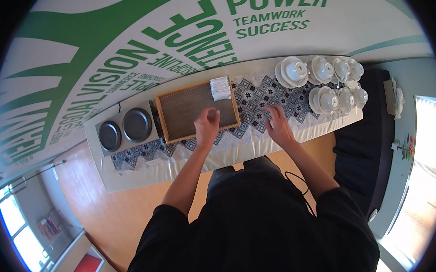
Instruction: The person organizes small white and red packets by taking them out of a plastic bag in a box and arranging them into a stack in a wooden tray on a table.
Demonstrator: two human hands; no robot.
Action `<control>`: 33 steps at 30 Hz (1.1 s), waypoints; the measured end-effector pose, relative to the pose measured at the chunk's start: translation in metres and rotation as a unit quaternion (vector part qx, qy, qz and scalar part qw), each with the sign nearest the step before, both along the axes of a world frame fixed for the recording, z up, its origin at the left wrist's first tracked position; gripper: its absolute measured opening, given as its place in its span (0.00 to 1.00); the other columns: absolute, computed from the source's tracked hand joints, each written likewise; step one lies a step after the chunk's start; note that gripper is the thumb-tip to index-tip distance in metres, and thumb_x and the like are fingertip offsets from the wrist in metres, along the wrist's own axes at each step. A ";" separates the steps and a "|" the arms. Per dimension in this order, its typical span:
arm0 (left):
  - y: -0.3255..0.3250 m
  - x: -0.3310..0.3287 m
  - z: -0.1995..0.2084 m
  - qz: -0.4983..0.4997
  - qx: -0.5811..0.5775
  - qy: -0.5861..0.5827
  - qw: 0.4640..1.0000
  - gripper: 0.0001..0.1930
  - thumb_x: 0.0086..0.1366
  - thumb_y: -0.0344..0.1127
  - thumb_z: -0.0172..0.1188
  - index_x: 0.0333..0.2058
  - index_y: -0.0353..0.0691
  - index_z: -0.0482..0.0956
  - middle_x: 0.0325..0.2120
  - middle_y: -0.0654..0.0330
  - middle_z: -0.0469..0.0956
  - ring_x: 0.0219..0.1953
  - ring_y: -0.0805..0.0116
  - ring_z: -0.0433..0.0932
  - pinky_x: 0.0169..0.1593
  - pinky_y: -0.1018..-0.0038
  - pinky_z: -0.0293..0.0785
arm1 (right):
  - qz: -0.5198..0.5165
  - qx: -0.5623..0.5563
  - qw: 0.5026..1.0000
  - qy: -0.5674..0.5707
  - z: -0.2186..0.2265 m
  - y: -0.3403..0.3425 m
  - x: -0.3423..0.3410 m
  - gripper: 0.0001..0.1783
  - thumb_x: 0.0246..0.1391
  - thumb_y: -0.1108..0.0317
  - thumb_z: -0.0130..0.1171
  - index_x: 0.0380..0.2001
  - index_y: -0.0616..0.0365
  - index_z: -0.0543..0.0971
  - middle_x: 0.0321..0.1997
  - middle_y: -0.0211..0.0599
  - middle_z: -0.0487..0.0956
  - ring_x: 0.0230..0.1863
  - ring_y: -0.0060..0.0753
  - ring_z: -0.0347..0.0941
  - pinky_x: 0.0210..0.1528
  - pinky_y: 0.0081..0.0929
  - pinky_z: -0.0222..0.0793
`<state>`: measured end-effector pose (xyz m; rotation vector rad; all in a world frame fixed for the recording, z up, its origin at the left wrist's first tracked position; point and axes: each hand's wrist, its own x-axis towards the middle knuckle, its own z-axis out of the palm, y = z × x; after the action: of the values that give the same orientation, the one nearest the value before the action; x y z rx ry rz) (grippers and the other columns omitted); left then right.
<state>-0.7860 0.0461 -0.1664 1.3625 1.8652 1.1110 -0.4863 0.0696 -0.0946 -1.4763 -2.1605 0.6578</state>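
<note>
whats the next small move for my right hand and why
Perhaps reach the right hand toward the leftmost front-row cup: the hand looks empty, the cups stand on its side, and the wooden-rimmed tray is mostly bare.

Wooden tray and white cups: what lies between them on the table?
The head view shows a patterned runner there, with the right hand over part of it.

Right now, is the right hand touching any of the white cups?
Apart. The head view shows a plain gap: a stretch of patterned cloth lies between the right hand and the nearest white cups.
</note>
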 end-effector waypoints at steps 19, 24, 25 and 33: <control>-0.099 0.074 0.046 -0.186 0.012 0.035 0.982 0.04 0.70 0.33 0.71 0.40 0.41 0.86 0.14 0.59 0.66 0.15 0.65 0.66 0.23 0.65 0.65 | -0.337 -0.120 0.932 -0.063 -0.087 -0.307 0.257 0.21 0.59 0.83 0.64 0.56 0.61 0.79 0.56 0.53 0.79 0.52 0.53 0.80 0.45 0.36 0.89; -0.107 0.156 0.050 -0.241 0.007 0.066 0.968 0.04 0.71 0.34 0.70 0.40 0.42 0.87 0.13 0.60 0.65 0.15 0.68 0.65 0.23 0.66 0.64 | -0.417 -0.119 0.901 0.029 -0.075 -0.339 0.294 0.19 0.61 0.81 0.65 0.55 0.60 0.81 0.56 0.53 0.78 0.46 0.50 0.83 0.46 0.39 0.86; -0.111 0.173 0.051 -0.250 -0.006 0.079 0.965 0.05 0.72 0.35 0.70 0.41 0.42 0.87 0.13 0.61 0.64 0.15 0.69 0.65 0.24 0.66 0.64 | -0.417 -0.111 0.900 0.055 -0.072 -0.346 0.303 0.19 0.62 0.80 0.65 0.56 0.58 0.80 0.56 0.55 0.78 0.45 0.54 0.83 0.47 0.42 0.84; -0.133 0.377 0.083 -0.352 -0.038 0.086 0.931 0.07 0.73 0.36 0.69 0.42 0.39 0.88 0.13 0.64 0.63 0.17 0.75 0.62 0.25 0.69 0.63 | -0.566 -0.149 0.808 0.065 -0.113 -0.526 0.470 0.16 0.65 0.74 0.65 0.55 0.55 0.84 0.56 0.52 0.79 0.46 0.51 0.83 0.50 0.42 0.83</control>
<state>-0.4091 -0.0870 -0.0835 1.9098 1.3096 0.5538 -0.0166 -0.4559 -0.2080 -2.3850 -0.7481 0.5845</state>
